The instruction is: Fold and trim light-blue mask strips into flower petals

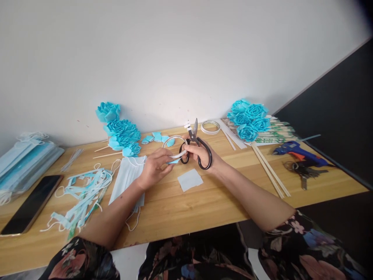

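My left hand (155,167) is closed near the table's middle, with a small blue piece (174,161) between its fingers. A roll of white tape (175,147) spans the gap between my hands, its near side by my left fingertips and its right side in my right fingers. My right hand (201,153) also holds black-handled scissors (196,136), blades pointing up and away. White bits (188,126) are at the blade tips. A pale cut square (190,180) lies on the table just below my hands.
Blue flowers (122,132) stand back left, more flowers (249,118) back right. A second tape roll (210,127) lies behind. Left are a mask (128,179), scraps (84,194), a phone (32,204) and stacked masks (26,163). Right are sticks (269,169), a glue gun (300,152) and keys (303,171).
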A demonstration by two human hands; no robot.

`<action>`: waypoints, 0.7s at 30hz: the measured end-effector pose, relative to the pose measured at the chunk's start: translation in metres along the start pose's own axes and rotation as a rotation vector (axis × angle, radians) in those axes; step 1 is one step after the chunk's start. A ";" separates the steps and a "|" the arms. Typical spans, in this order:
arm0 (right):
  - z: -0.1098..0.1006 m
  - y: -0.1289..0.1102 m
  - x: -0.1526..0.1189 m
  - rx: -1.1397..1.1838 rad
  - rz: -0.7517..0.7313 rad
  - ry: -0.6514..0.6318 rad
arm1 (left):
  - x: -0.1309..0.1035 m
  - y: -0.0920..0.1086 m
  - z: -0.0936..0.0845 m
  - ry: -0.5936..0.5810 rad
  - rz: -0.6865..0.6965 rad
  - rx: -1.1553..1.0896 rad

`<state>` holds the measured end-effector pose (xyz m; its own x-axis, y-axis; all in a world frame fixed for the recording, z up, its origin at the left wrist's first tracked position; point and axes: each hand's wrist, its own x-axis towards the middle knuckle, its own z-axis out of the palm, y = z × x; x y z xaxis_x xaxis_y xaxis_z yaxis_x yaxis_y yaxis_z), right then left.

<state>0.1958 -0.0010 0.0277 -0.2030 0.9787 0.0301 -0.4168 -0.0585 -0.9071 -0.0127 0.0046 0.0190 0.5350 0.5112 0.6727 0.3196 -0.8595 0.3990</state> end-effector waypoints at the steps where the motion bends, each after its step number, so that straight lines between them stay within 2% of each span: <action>1: 0.000 0.000 0.000 -0.008 -0.017 0.004 | -0.001 0.000 0.000 -0.007 -0.005 0.014; 5: 0.003 -0.001 -0.003 -0.111 -0.121 0.038 | -0.002 0.003 0.001 -0.023 0.033 0.084; 8: 0.007 -0.003 -0.008 -0.289 -0.207 0.085 | -0.003 0.006 0.003 -0.073 0.088 0.133; 11: 0.010 -0.004 -0.011 -0.415 -0.244 0.087 | -0.004 0.005 0.005 -0.087 0.073 0.147; 17: 0.010 -0.003 -0.008 -0.201 -0.179 0.057 | -0.002 -0.004 0.003 0.040 0.024 0.149; 21: 0.009 -0.003 -0.007 -0.163 -0.112 0.040 | -0.001 -0.006 0.000 0.090 0.046 0.190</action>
<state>0.1904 -0.0090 0.0335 -0.1264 0.9846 0.1206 -0.2851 0.0804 -0.9551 -0.0146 0.0095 0.0158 0.4831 0.4621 0.7437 0.4430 -0.8617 0.2476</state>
